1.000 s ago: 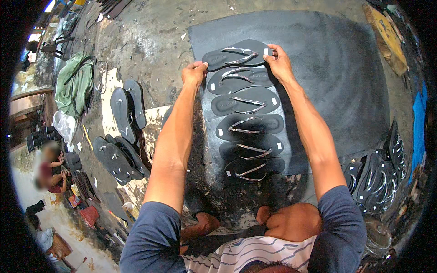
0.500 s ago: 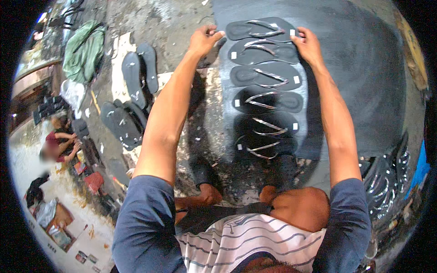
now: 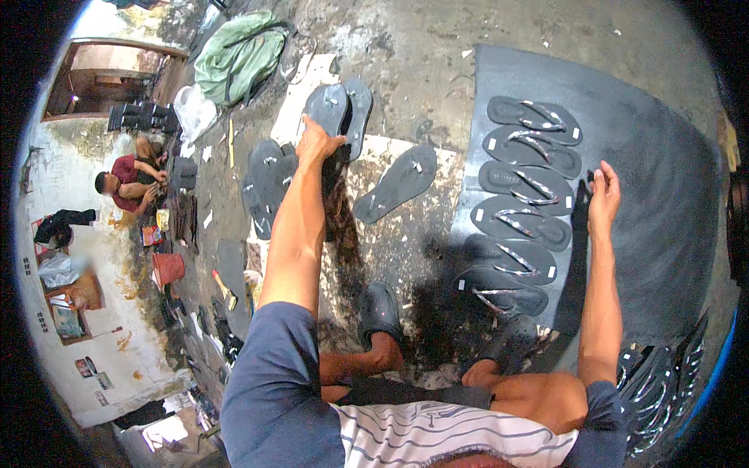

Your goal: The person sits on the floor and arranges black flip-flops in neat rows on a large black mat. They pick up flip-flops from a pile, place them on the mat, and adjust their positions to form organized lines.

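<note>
My left hand (image 3: 316,143) is at the near end of a dark grey sandal sole (image 3: 324,108), fingers along one edge and thumb by the other. Right beside that lies another strapless sole (image 3: 360,109). A single sole (image 3: 399,184) rests apart on the pale, worn floor patch. My right hand (image 3: 605,199) is over the black rubber sheet (image 3: 655,234), fingers stretched out and holding nothing. Just left of it, several flip-flops (image 3: 524,178) with shiny patterned straps and small white labels form a column on the sheet, toes pointing alternately left and right.
More soles (image 3: 265,183) lie left of my forearm. Strapped flip-flops (image 3: 663,382) are heaped at the lower right. A green sack (image 3: 242,58) sits at the far left, with a white plastic bag (image 3: 193,115) near it. Another person (image 3: 129,175) sits by the left wall.
My left hand has left the top flip-flop in the column and moved to the loose soles on the left. My right hand has let go and drawn back nearer. The view has swung left.
</note>
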The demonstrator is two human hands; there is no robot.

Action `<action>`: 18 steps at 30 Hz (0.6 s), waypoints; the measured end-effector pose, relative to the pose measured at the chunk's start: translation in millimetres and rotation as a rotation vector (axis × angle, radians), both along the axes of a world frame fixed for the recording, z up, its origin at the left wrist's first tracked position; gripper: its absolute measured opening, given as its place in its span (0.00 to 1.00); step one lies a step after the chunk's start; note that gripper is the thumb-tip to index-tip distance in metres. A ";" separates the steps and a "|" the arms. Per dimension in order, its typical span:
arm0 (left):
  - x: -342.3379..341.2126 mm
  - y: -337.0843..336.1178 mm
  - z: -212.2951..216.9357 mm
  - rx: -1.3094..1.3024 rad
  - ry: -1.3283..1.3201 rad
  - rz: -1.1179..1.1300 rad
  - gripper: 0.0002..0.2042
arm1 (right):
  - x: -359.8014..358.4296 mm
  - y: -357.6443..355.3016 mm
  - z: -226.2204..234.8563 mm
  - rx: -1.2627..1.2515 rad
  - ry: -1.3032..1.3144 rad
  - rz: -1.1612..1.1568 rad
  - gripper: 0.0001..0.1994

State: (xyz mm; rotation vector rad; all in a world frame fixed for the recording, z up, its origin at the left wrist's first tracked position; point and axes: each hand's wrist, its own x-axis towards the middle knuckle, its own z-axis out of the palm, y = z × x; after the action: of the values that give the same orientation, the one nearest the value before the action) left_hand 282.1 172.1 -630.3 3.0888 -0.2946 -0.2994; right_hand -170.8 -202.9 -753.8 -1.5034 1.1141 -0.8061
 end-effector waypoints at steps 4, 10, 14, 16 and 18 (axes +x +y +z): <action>-36.3 -5.3 10.4 -0.241 -0.165 -0.026 0.53 | 11.8 27.5 47.6 -0.165 -0.002 0.019 0.17; -235.8 -94.0 14.1 -0.753 0.134 -0.528 0.55 | 78.0 99.2 99.7 0.098 -0.209 0.441 0.22; -291.4 -106.8 3.2 -0.861 0.458 -0.409 0.52 | 67.6 107.4 106.7 0.192 -0.272 0.471 0.18; -287.3 -119.4 15.4 -0.929 0.496 -0.353 0.36 | 54.3 116.2 93.5 -0.161 -0.167 0.429 0.18; -284.1 -130.9 18.4 -0.928 0.536 -0.273 0.31 | 43.2 124.0 115.7 -0.165 -0.087 0.466 0.20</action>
State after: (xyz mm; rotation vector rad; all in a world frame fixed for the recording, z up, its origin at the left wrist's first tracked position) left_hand -2.0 41.2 -611.8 1.9732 -0.6115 -0.7234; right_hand -127.6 -78.9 -638.1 -1.7584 0.6048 -0.6395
